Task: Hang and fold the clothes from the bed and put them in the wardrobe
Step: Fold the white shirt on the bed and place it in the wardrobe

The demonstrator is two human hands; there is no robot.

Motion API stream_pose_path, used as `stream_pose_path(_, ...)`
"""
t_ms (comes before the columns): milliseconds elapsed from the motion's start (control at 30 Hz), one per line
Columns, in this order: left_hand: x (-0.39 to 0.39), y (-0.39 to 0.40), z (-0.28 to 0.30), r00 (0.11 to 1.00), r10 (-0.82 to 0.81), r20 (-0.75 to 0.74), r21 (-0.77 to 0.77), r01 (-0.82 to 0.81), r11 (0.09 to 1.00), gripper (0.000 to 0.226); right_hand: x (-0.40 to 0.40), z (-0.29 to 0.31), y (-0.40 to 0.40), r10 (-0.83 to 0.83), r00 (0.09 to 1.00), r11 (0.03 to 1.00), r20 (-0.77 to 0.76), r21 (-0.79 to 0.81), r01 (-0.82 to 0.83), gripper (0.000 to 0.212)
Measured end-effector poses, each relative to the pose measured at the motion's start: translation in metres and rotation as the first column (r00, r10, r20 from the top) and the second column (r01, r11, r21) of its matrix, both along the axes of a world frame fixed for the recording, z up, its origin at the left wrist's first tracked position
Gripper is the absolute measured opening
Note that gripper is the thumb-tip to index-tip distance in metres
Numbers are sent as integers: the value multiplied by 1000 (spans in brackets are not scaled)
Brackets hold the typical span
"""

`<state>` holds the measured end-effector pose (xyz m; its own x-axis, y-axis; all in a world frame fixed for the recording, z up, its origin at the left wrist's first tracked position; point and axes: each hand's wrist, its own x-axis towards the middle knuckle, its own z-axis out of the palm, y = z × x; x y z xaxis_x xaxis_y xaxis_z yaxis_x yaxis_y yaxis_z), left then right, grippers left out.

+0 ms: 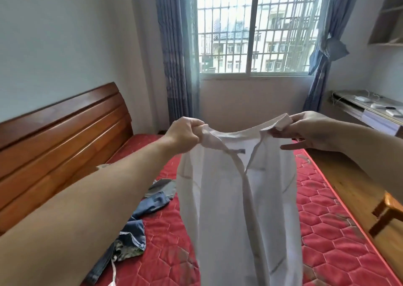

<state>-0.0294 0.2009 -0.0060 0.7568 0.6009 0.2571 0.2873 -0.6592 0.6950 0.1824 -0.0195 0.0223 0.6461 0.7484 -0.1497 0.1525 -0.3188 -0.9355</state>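
Above the bed [327,231], the white shirt [237,198] hung from both collar ends, the left hand [185,135] clenching one and the right hand [309,131] pinching the other. The right pinch looked light; a shake could probably free that corner, dropping the shirt onto the jeans [130,224] on the bed.

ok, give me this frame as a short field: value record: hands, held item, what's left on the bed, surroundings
left hand: grips the collar end of the white shirt
right hand: pinches the other collar end
white shirt: held up over the bed, front open, hanging down
red mattress: bare, quilted
left on bed: blue jeans, grey garment
headboard: wooden, on the left
window: barred, blue curtains at both sides
wardrobe: not in view
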Motion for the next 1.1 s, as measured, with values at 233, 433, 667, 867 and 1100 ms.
stream_pose_path(233, 45, 36, -23, 999, 23, -31, 197, -17, 980, 12, 33, -25, 4, -85, 904, 987, 418, -90, 135, 18)
stream_pose_path(433, 54, 35, -6, 978, -52, 203, -131, 80, 988, 15, 56, -17, -6, -107, 932, 989, 345, 133, 65, 21)
stream_pose_path(667, 69, 1, 39, 870, 105, 481, -66, -83, 994, 16, 58, 7, -9, -397, 753, 896, 525, 399, 194, 27)
stream_pose_path(867, 104, 14, 47, 839, 195, 508, -169, -124, 978, 18, 80, 21, 9, -435, 492, 898, 754, 404, 175, 27)
stream_pose_path(1100, 184, 90, -20, 974, -72, 215, 235, 20, 972, 22, 169, -39, 60, -158, 327, 978, 932, 102, 181, 31)
